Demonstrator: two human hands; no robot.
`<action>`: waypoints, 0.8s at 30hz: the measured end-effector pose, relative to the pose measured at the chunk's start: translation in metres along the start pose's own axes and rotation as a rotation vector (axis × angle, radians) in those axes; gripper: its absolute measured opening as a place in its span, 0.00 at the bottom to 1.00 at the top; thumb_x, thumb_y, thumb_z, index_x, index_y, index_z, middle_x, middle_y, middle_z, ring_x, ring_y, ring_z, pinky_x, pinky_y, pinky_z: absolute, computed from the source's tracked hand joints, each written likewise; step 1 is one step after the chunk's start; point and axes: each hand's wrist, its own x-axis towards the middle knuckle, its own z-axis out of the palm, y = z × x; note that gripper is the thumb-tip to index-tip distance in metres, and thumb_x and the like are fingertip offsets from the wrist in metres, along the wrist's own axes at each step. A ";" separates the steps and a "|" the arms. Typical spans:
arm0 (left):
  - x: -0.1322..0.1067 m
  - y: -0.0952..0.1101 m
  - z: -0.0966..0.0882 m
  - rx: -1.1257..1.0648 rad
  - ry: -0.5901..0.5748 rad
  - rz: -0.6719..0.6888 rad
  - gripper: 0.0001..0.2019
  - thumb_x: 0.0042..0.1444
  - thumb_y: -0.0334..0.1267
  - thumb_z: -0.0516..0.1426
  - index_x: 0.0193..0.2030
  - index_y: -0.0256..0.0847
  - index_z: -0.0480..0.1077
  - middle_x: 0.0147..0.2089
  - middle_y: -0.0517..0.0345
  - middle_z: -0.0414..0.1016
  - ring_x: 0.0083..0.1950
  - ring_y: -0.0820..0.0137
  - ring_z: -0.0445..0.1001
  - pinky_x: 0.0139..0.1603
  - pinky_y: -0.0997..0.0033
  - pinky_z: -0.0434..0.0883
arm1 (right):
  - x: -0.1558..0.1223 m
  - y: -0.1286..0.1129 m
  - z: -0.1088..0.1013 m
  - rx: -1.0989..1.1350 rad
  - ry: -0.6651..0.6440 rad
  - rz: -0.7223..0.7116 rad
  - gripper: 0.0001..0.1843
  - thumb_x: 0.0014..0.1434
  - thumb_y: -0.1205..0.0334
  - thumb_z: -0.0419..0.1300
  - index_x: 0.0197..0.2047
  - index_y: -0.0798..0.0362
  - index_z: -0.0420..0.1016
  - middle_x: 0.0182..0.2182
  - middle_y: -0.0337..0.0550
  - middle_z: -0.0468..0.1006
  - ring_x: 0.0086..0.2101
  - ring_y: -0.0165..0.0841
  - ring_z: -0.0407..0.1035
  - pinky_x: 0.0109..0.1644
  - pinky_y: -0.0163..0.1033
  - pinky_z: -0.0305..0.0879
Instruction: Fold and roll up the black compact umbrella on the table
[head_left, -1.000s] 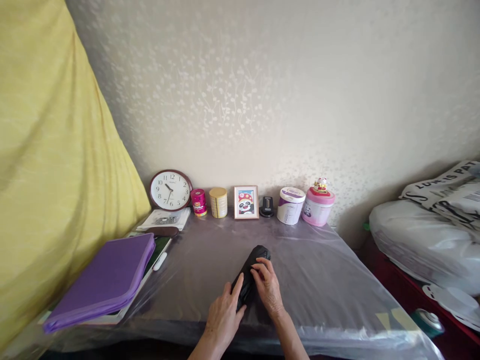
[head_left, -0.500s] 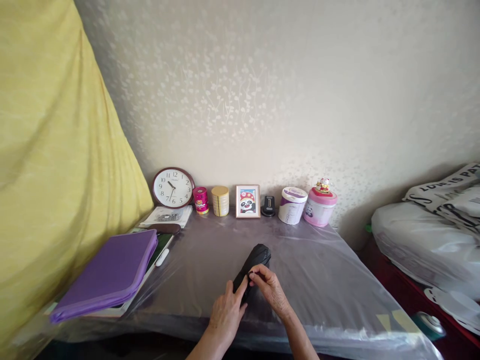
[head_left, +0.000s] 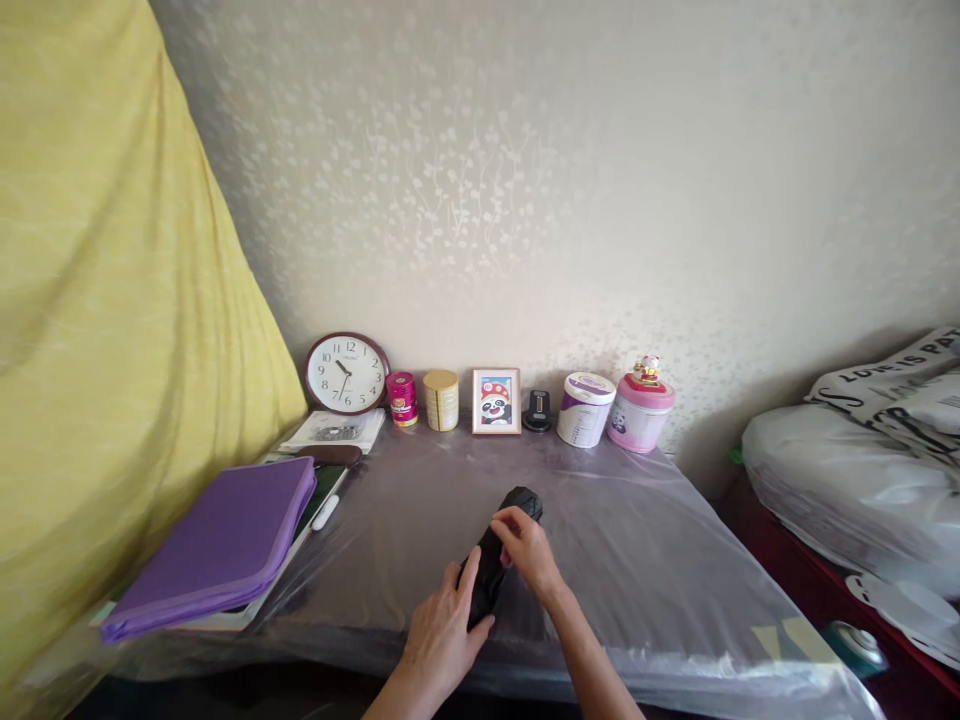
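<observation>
A black folded umbrella (head_left: 497,560) lies slantwise on the plastic-covered table (head_left: 645,560), its far end pointing up and right. My left hand (head_left: 441,632) wraps around its near end, thumb on one side and fingers on the other. My right hand (head_left: 528,548) rests over the umbrella's middle with fingers curled onto the dark fabric.
Along the wall stand a round clock (head_left: 346,374), a pink tin (head_left: 402,399), a yellow tin (head_left: 441,400), a small framed picture (head_left: 496,401), a black device (head_left: 536,411), a white tub (head_left: 584,409) and a pink jar (head_left: 638,411). A purple folder (head_left: 217,545) lies left. Bagged bundles (head_left: 855,480) sit right.
My right hand has slid up along the umbrella toward its far end, and my left hand has drawn back to grip the near end. The umbrella has barely shifted.
</observation>
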 end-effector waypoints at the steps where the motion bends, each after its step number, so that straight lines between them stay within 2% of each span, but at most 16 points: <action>1: -0.001 -0.001 -0.002 -0.013 -0.004 -0.004 0.38 0.56 0.32 0.62 0.66 0.41 0.43 0.53 0.47 0.58 0.36 0.62 0.70 0.36 0.68 0.70 | 0.000 0.001 -0.003 0.092 0.026 0.076 0.19 0.51 0.47 0.56 0.33 0.56 0.70 0.24 0.42 0.67 0.18 0.35 0.62 0.19 0.35 0.60; 3: -0.004 -0.001 -0.006 -0.035 -0.014 -0.004 0.40 0.56 0.32 0.62 0.67 0.42 0.40 0.53 0.48 0.58 0.36 0.63 0.70 0.35 0.69 0.69 | -0.002 0.003 -0.011 0.197 0.086 0.149 0.24 0.49 0.43 0.57 0.34 0.58 0.70 0.24 0.43 0.68 0.19 0.35 0.63 0.18 0.34 0.60; 5: -0.006 -0.001 -0.010 -0.045 -0.028 0.000 0.40 0.56 0.31 0.62 0.67 0.43 0.40 0.52 0.50 0.59 0.38 0.63 0.69 0.37 0.69 0.69 | -0.005 0.002 -0.017 0.190 0.095 0.123 0.23 0.48 0.45 0.58 0.36 0.59 0.71 0.25 0.45 0.69 0.21 0.35 0.65 0.21 0.34 0.62; 8: -0.010 -0.001 -0.013 0.004 -0.042 0.004 0.39 0.55 0.31 0.62 0.66 0.41 0.42 0.52 0.51 0.61 0.45 0.60 0.66 0.43 0.66 0.67 | -0.009 -0.003 -0.020 0.096 0.004 -0.001 0.19 0.54 0.51 0.55 0.39 0.58 0.73 0.28 0.47 0.71 0.26 0.37 0.67 0.27 0.37 0.65; 11: -0.014 -0.004 -0.012 0.069 -0.044 0.017 0.38 0.56 0.31 0.61 0.66 0.38 0.42 0.54 0.49 0.59 0.50 0.57 0.60 0.48 0.62 0.64 | -0.010 -0.012 -0.015 -0.071 -0.098 -0.191 0.15 0.57 0.58 0.50 0.41 0.55 0.74 0.34 0.46 0.72 0.33 0.39 0.68 0.36 0.41 0.65; 14: -0.019 -0.008 -0.007 0.085 -0.032 0.032 0.39 0.54 0.30 0.62 0.67 0.37 0.42 0.62 0.46 0.48 0.56 0.57 0.55 0.54 0.60 0.59 | -0.010 -0.018 -0.009 -0.229 -0.178 -0.336 0.17 0.56 0.65 0.47 0.42 0.53 0.74 0.37 0.44 0.72 0.37 0.40 0.67 0.40 0.41 0.63; 17: -0.021 -0.010 -0.001 0.090 0.008 0.047 0.42 0.51 0.27 0.62 0.66 0.38 0.41 0.66 0.46 0.32 0.61 0.59 0.47 0.58 0.61 0.55 | -0.009 -0.020 -0.006 -0.314 -0.212 -0.385 0.19 0.53 0.68 0.46 0.42 0.53 0.74 0.37 0.44 0.72 0.37 0.40 0.67 0.40 0.42 0.63; 19: -0.020 -0.011 0.002 0.096 0.032 0.061 0.44 0.48 0.24 0.61 0.66 0.39 0.39 0.66 0.47 0.26 0.63 0.59 0.43 0.59 0.60 0.54 | -0.007 -0.019 -0.006 -0.352 -0.232 -0.398 0.20 0.51 0.69 0.46 0.43 0.54 0.74 0.36 0.44 0.72 0.37 0.40 0.66 0.41 0.41 0.62; 21: -0.019 -0.011 0.003 0.094 0.029 0.085 0.46 0.47 0.21 0.59 0.66 0.39 0.36 0.66 0.48 0.27 0.63 0.59 0.42 0.60 0.59 0.53 | -0.006 -0.019 -0.007 -0.369 -0.272 -0.407 0.21 0.50 0.70 0.47 0.44 0.54 0.73 0.36 0.43 0.72 0.36 0.39 0.66 0.40 0.40 0.62; 24: -0.018 -0.012 0.005 0.085 -0.011 0.107 0.44 0.47 0.18 0.56 0.66 0.37 0.35 0.66 0.48 0.35 0.63 0.60 0.41 0.61 0.57 0.52 | -0.002 -0.018 -0.009 -0.377 -0.327 -0.411 0.22 0.48 0.71 0.47 0.45 0.54 0.72 0.35 0.42 0.71 0.33 0.36 0.65 0.36 0.37 0.61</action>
